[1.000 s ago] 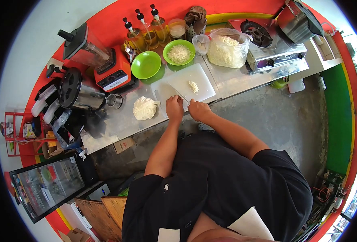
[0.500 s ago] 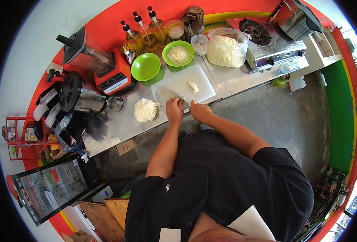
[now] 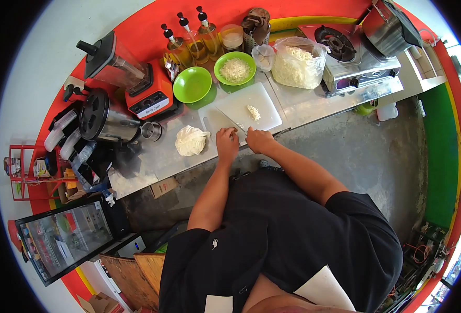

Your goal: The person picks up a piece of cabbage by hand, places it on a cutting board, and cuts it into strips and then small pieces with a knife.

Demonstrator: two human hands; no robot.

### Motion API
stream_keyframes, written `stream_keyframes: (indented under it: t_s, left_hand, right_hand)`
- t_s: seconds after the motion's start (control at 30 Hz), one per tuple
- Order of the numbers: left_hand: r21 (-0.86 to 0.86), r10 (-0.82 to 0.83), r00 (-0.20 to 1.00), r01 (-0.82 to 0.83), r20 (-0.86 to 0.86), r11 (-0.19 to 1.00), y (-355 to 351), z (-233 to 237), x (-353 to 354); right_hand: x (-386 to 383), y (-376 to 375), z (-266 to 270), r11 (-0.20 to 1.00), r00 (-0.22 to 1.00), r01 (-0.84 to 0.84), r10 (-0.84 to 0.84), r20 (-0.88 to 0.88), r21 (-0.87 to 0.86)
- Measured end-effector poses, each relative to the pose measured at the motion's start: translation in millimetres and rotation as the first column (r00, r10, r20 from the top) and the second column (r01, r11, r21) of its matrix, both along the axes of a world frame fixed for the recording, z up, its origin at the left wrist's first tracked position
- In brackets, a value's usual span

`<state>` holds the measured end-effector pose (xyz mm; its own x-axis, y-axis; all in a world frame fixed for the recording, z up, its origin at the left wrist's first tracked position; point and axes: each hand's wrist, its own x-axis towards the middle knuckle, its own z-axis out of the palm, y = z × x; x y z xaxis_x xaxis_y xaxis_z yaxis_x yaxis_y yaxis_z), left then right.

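A knife (image 3: 232, 121) is in my right hand (image 3: 261, 141), its fingers wrapped round the handle and the thin blade pointing away to the left over the white cutting board (image 3: 262, 99). My left hand (image 3: 227, 143) is at the board's near edge beside the blade, fingers curled together; what they pinch, if anything, is hidden. A small heap of pale chopped pieces (image 3: 253, 112) lies on the board, past the knife. To the left of my left hand sits a knotted whitish plastic bag (image 3: 191, 141).
Behind the board stand an empty green bowl (image 3: 192, 85) and a green bowl of pale shreds (image 3: 234, 71). A filled clear bag (image 3: 299, 65) sits by the gas stove (image 3: 353, 75). A red blender (image 3: 149, 101), a steel pot (image 3: 110, 122) and pump bottles (image 3: 208, 41) line the counter.
The whole view has shifted slightly, the counter things now appearing a little further right. Both hands stay by the board's near edge, and the blade's angle over the board differs slightly.
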<state>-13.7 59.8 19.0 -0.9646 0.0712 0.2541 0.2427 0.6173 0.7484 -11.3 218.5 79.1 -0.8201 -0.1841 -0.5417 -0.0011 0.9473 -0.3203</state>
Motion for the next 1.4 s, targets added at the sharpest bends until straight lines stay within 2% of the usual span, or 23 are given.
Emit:
stream_keyframes:
  t_s: [0.1,0.23,0.53,0.63,0.73,0.83,1.03,1.13,1.2,1.3,1.4]
  left_hand:
    - [-0.017,-0.020,0.999,0.021,0.032,1.000,-1.0,0.6,-1.7]
    - [-0.020,-0.009,0.999,0.010,0.036,1.000,-1.0,-1.0,-4.0]
    - [-0.028,0.010,0.999,-0.010,0.032,1.000,0.4,-1.6,-1.5]
    - [-0.016,0.021,0.999,-0.021,0.038,1.000,0.8,-2.1,-1.2]
    - [-0.029,0.025,0.999,-0.025,0.028,0.999,1.3,-2.4,-0.4]
    - [-0.032,0.020,0.999,-0.019,0.027,0.999,0.7,-2.0,-0.1]
    - [-0.017,0.047,0.999,-0.047,0.012,0.999,3.1,-4.7,0.0]
    - [-0.015,0.042,0.999,-0.041,0.017,0.999,2.5,-2.1,2.3]
    - [-0.027,0.030,0.999,-0.030,0.033,0.999,1.5,-1.0,2.6]
    - [-0.020,0.043,0.999,-0.042,0.033,0.999,2.2,-0.7,2.8]
    - [-0.011,0.058,0.997,-0.057,0.044,0.998,4.0,-1.0,2.0]
  right_hand:
    - [2.4,-1.3,-0.5,0.998,0.999,-0.052,0.052,0.000,0.033]
    - [8.4,-1.1,1.7,1.000,1.000,-0.024,0.024,0.006,0.011]
    - [8.2,1.6,6.3,0.997,0.996,-0.080,0.078,0.047,0.023]
    - [9.5,2.5,-1.2,1.000,0.999,-0.021,0.020,0.029,0.017]
    - [5.7,2.3,4.8,0.999,0.999,-0.035,0.035,0.001,-0.002]
    - [5.4,-0.2,14.1,0.993,0.994,-0.101,0.099,0.036,0.058]
    - [12.0,2.8,5.1,0.998,0.997,-0.056,0.054,0.058,0.042]
    - [5.7,2.3,5.4,0.996,0.995,-0.091,0.090,0.039,0.026]
    - [4.5,1.0,12.4,0.974,0.980,-0.200,0.197,0.037,0.110]
    - [8.9,2.4,28.0,0.981,0.981,-0.178,0.170,0.095,0.084]
    - [12.0,1.3,16.5,0.991,0.991,-0.122,0.118,0.056,0.063]
